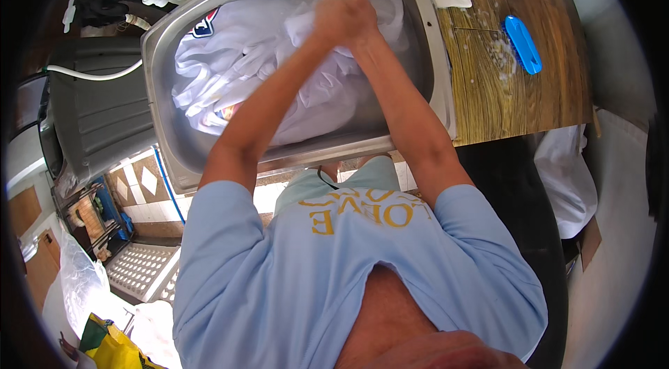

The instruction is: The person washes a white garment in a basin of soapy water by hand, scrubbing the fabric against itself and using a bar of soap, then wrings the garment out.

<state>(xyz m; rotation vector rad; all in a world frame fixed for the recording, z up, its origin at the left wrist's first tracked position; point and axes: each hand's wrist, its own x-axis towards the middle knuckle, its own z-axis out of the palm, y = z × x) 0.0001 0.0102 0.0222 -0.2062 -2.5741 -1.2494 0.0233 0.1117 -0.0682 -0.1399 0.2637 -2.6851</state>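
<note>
Left hand [333,17] and right hand [362,17] — clenched together — grip white garment [237,69] beneath.

Packages and labels:
- Bag [111,348], yellow with green, crumpled, at the lower left on the floor.
- Clear plastic bag [77,278], just above it, at the left edge.
- Badge [204,23], red, white and blue, printed on the white cloth in the sink's far left corner.

No signs or screens.
</note>
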